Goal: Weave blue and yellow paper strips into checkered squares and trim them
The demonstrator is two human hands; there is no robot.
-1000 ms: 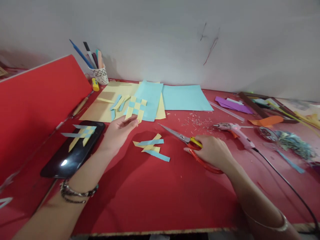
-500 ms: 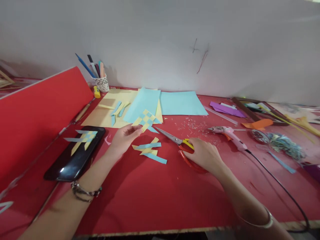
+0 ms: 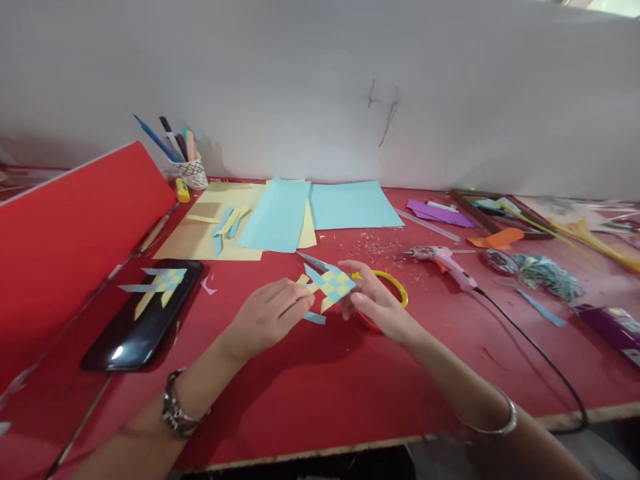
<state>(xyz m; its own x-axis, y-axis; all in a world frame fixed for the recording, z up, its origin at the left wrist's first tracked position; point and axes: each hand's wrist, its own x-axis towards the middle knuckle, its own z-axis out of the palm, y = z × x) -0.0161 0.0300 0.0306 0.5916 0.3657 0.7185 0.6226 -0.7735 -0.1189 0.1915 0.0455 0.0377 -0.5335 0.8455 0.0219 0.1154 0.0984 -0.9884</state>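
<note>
A woven paper fish [image 3: 336, 285] in blue and yellow checks is pinched by its strips at the left in my left hand [image 3: 273, 312]. My right hand [image 3: 381, 308] is at the fish's right corner, thumb and fingers apart around it; whether they touch it I cannot tell. Scissors [image 3: 403, 288] with yellow and red handles lie on the table behind and under the right hand, partly hidden. Below the fish are paper offcuts [image 3: 315, 318], mostly covered by the left hand. A second woven fish [image 3: 167, 281] rests on a black phone [image 3: 133, 340] at the left.
Blue paper sheets [image 3: 356, 205] and a yellow sheet [image 3: 207, 248] with strips lie at the back. A pink glue gun [image 3: 453, 263] with its cord is at the right. A pen cup [image 3: 193, 172] and red board [image 3: 75, 247] stand left. A tray [image 3: 535, 230] sits back right.
My right hand has let go of the scissors and moved left to the fish. My left hand has brought the fish down and right, nearer to me. The view has shifted slightly.
</note>
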